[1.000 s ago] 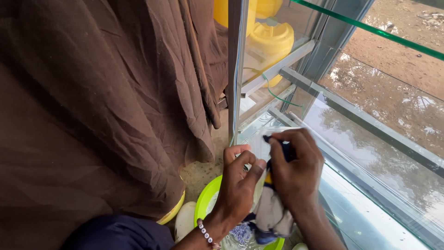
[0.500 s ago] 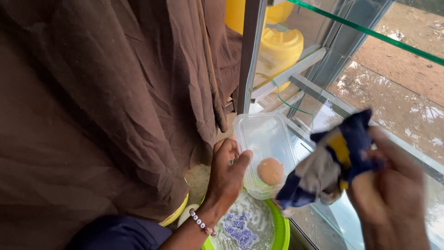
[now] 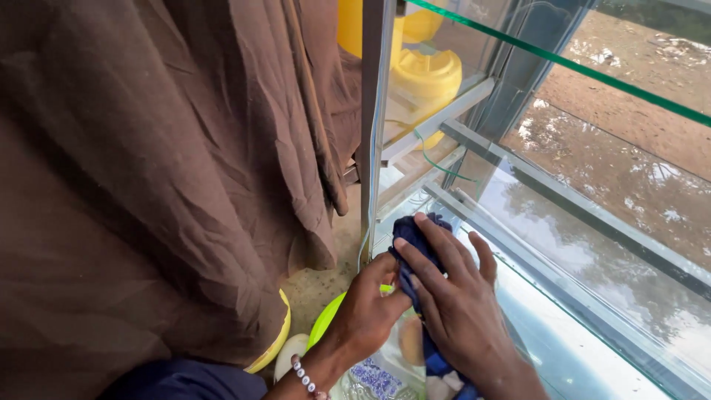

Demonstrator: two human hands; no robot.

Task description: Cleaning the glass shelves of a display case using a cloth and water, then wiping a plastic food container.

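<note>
Right hand (image 3: 459, 304) now lowered, fingers spread flat, pressing dark blue cloth (image 3: 409, 235) down; left hand (image 3: 368, 307) still clamped on clear container (image 3: 392, 348).

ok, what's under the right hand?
A dark blue cloth pressed beneath the right hand, with a clear plastic container below. The rest is hidden under the palm.
</note>
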